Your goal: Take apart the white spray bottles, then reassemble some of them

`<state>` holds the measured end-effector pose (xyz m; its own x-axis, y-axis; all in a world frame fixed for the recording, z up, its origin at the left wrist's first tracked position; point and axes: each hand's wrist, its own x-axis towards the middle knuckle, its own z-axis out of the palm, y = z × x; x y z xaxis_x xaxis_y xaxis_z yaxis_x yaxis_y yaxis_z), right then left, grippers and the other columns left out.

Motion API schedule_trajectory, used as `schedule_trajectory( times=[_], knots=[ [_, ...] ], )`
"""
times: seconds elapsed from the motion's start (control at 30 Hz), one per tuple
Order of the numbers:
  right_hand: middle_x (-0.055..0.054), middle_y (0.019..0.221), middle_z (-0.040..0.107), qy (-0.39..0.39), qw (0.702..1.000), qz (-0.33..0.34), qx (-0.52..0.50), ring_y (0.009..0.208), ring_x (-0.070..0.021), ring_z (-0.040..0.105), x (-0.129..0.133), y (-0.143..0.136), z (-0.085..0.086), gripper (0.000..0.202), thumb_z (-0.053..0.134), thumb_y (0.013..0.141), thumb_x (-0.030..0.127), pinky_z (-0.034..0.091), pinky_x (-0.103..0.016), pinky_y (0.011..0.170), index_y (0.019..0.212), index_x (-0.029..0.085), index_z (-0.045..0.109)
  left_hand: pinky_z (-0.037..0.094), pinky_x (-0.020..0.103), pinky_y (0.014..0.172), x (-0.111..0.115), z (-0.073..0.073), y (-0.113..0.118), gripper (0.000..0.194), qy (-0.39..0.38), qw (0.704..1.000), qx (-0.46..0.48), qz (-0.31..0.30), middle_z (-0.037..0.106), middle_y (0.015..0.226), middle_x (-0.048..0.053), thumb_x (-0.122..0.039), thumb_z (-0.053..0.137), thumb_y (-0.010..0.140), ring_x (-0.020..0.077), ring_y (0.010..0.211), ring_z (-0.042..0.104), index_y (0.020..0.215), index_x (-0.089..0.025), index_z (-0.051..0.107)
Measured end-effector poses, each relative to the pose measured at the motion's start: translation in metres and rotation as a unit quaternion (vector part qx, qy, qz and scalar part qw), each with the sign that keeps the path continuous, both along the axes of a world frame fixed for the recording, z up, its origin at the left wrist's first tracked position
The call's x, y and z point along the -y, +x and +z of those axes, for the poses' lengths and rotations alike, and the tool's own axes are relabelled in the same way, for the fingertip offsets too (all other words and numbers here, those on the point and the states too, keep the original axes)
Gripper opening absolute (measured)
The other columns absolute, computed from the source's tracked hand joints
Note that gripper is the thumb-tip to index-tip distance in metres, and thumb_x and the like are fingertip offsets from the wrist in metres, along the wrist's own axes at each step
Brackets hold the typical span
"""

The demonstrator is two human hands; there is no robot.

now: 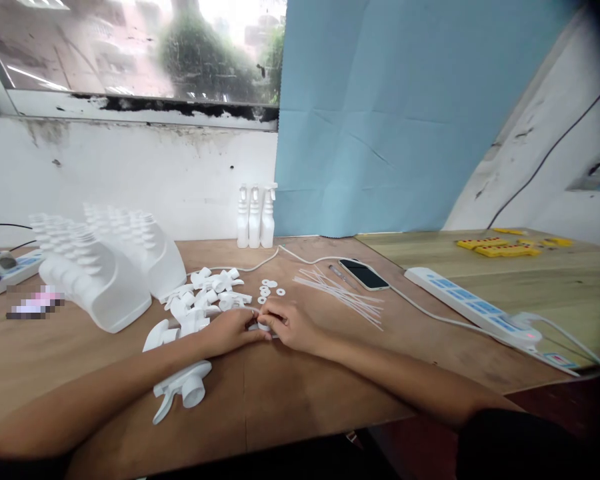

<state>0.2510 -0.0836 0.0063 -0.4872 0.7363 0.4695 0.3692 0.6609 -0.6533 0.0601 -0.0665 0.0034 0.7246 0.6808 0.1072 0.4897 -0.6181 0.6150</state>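
My left hand (pixel 233 331) is wrapped round a white spray head (pixel 261 326), mostly hidden between my hands. The fingers of my right hand (pixel 291 325) are pinched together at the top of the same piece; whether they hold a small part cannot be made out. Left of my hands lies a pile of white spray heads (pixel 205 293), and one more spray head (pixel 183 389) rests nearer, below my left forearm. Small white washers (pixel 265 291) lie just beyond my hands. Thin white tubes (pixel 343 297) are spread out to the right.
White bottles (pixel 105 280) are stacked at the left. Three bottles with sprayers (pixel 255 220) stand by the wall. At the right are a phone (pixel 364 274), a pen (pixel 341 275), a white cable, a power strip (pixel 473 305) and yellow pieces (pixel 505 249). Another power strip (pixel 17 269) is far left.
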Motion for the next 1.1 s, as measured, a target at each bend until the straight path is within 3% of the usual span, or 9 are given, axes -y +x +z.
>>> schedule_trajectory(
  times=[0.2,0.4,0.5,0.67,0.73,0.8,0.93,1.0,1.1],
  knots=[
    [-0.007,0.103,0.062,0.015,0.999,0.027,-0.024,0.097,-0.0193,0.058,-0.006,0.021,0.003,0.025,0.047,0.095,0.027,0.046,-0.034,0.089,0.116,0.022,0.059,0.039,0.025,0.064,-0.001,0.013,0.001,0.037,-0.090,0.992,0.092,0.004,0.057,0.076,-0.001,-0.051,0.058,0.085,0.0135,0.068,0.050,0.095,-0.016,0.058],
    [-0.012,0.139,0.043,0.293,0.942,0.082,0.142,0.128,-0.0273,0.041,-0.015,0.038,0.024,0.079,0.045,0.077,0.000,0.039,-0.049,0.100,0.147,0.031,0.026,0.042,0.022,0.053,-0.002,0.047,-0.002,0.039,-0.228,0.951,0.203,0.047,0.053,0.072,-0.003,-0.053,0.061,0.083,0.0100,0.059,0.049,0.096,-0.017,0.056],
    [-0.012,0.137,0.048,0.382,0.901,0.059,0.194,0.124,-0.0281,0.044,-0.026,0.036,0.039,0.079,0.049,0.080,0.002,0.040,-0.050,0.095,0.148,0.032,0.023,0.039,0.022,0.051,0.004,0.066,0.000,0.038,-0.216,0.955,0.193,0.059,0.050,0.067,-0.003,-0.054,0.053,0.087,0.0092,0.054,0.047,0.090,-0.017,0.055],
    [-0.007,0.107,0.070,0.432,0.886,0.043,0.161,0.101,-0.0250,0.060,-0.035,0.027,0.080,0.051,0.055,0.090,0.018,0.043,-0.045,0.089,0.139,0.029,0.045,0.044,0.027,0.057,0.011,0.114,-0.009,0.053,-0.242,0.966,0.082,0.026,0.061,0.074,0.003,-0.061,0.029,0.093,0.0138,0.061,0.055,0.086,-0.017,0.057],
    [-0.007,0.105,0.070,0.403,0.907,0.024,0.117,0.095,-0.0232,0.063,-0.030,0.023,0.102,0.044,0.057,0.090,0.022,0.047,-0.042,0.085,0.133,0.026,0.052,0.047,0.030,0.064,0.010,0.137,-0.025,0.060,-0.180,0.982,0.018,0.052,0.066,0.082,0.005,-0.065,0.024,0.093,0.0165,0.067,0.060,0.095,-0.017,0.060],
    [-0.007,0.108,0.069,0.351,0.935,-0.036,0.046,0.095,-0.0227,0.063,-0.024,0.021,0.122,0.039,0.060,0.088,0.026,0.049,-0.041,0.084,0.127,0.024,0.058,0.048,0.032,0.073,0.007,0.157,-0.051,0.060,-0.004,0.984,-0.012,0.180,0.066,0.095,0.006,-0.068,0.031,0.090,0.0187,0.078,0.062,0.109,-0.019,0.060],
    [-0.005,0.101,0.065,0.223,0.966,-0.106,-0.082,0.092,-0.0216,0.061,-0.025,0.028,0.145,0.027,0.068,0.082,0.032,0.051,-0.038,0.080,0.107,0.021,0.068,0.037,0.039,0.096,-0.007,0.179,-0.124,0.067,0.344,0.859,-0.130,0.357,0.058,0.114,0.008,-0.067,0.042,0.087,0.0228,0.101,0.055,0.124,-0.012,0.055],
    [-0.004,0.091,0.064,0.140,0.976,-0.097,-0.136,0.082,-0.0190,0.061,-0.035,0.036,0.147,0.027,0.070,0.080,0.033,0.051,-0.035,0.073,0.103,0.018,0.068,0.036,0.035,0.094,-0.016,0.182,-0.161,0.072,0.382,0.817,-0.177,0.394,0.057,0.106,0.005,-0.070,0.032,0.087,0.0188,0.099,0.053,0.115,-0.009,0.059],
    [-0.003,0.074,0.063,0.029,0.973,-0.078,-0.217,0.068,-0.0155,0.060,-0.052,0.047,0.144,0.027,0.071,0.078,0.032,0.051,-0.032,0.065,0.098,0.014,0.068,0.034,0.028,0.088,-0.026,0.184,-0.197,0.074,0.326,0.806,-0.232,0.436,0.055,0.096,0.002,-0.067,0.026,0.088,0.0116,0.090,0.053,0.114,-0.007,0.059]
  ],
)
